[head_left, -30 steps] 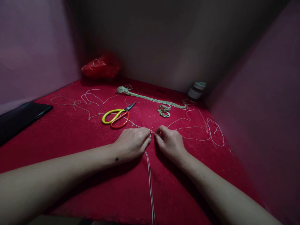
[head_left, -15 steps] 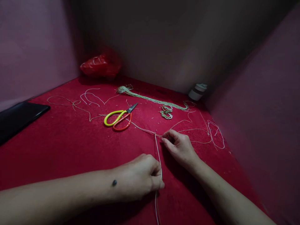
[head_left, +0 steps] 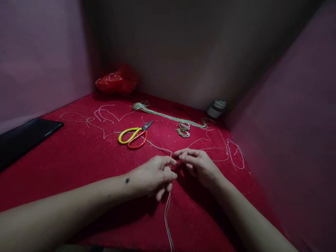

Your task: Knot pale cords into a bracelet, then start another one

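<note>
Thin pale cords [head_left: 167, 213] run down the red surface toward me from a small knot [head_left: 171, 152], where other strands meet them. My left hand [head_left: 160, 175] is over these cords just below the knot, its fingers loosely apart and partly covering them. Right of the knot, my right hand [head_left: 199, 163] pinches the strand leading out that way between thumb and fingers. Scissors [head_left: 126, 136] with one yellow and one red handle lie left of the knot, blades slightly parted, over the strand on that side.
Behind lie a long bundle of pale green cords [head_left: 170, 116] and small braided loops [head_left: 183, 130]. Loose cords [head_left: 236, 154] curl at the right. A red plastic bag [head_left: 117, 81], a small lidded jar [head_left: 216, 109] and a flat black object [head_left: 31, 140] stand near the walls.
My left hand has loosened its grip on the hanging cord and moved up to the knot, its fingers spreading. My right hand stays by the knot. The view has shifted slightly.
</note>
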`<state>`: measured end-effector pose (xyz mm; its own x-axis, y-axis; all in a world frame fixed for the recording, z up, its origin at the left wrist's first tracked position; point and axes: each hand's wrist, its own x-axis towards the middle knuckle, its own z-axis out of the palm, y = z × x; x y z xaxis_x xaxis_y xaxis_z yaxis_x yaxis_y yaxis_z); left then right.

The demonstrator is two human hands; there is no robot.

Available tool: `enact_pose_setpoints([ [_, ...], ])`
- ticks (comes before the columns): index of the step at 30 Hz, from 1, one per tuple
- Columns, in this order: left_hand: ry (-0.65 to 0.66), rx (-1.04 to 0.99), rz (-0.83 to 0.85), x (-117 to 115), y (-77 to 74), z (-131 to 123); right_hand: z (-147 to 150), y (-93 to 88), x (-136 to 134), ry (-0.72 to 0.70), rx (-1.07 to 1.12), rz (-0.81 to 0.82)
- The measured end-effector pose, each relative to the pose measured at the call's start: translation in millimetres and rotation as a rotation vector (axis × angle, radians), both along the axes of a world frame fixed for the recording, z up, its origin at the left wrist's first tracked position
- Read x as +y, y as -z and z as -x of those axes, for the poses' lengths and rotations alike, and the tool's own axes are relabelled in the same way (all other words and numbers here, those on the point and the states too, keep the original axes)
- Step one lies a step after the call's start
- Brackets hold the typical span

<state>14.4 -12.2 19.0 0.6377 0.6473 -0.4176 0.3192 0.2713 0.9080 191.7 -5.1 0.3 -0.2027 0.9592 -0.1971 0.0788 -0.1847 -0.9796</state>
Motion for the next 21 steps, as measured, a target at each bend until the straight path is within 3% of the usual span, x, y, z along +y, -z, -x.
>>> enact_pose_setpoints([
  [4,-0.08,-0.436,0.19,-1.2,15.9,-12.4,0.9,3.7,-1.9,0.009,0.211,0.117],
  [6,-0.089,-0.55,0.275,-0.2,21.6,-16.5,1.7,6.9,-2.7,-0.003,0.267,0.161],
  [11,0.025,-0.438,0.461,3.8,18.2,-11.9,-1.8,7.0,-0.6,-0.056,0.348,0.235],
  [14,0.216,-0.239,0.31,11.4,-3.3,10.7,-7.3,4.8,4.0,-0.047,0.347,0.253],
  [16,0.275,-0.119,0.071,20.0,-22.8,33.6,-9.9,4.4,6.9,-0.006,0.337,0.237],
  [19,0.196,0.004,-0.26,33.9,-48.5,68.3,-10.2,5.0,9.2,0.053,0.324,0.215],
  [21,0.133,0.02,-0.448,41.0,-58.1,84.6,-8.8,5.3,9.5,0.082,0.331,0.211],
])
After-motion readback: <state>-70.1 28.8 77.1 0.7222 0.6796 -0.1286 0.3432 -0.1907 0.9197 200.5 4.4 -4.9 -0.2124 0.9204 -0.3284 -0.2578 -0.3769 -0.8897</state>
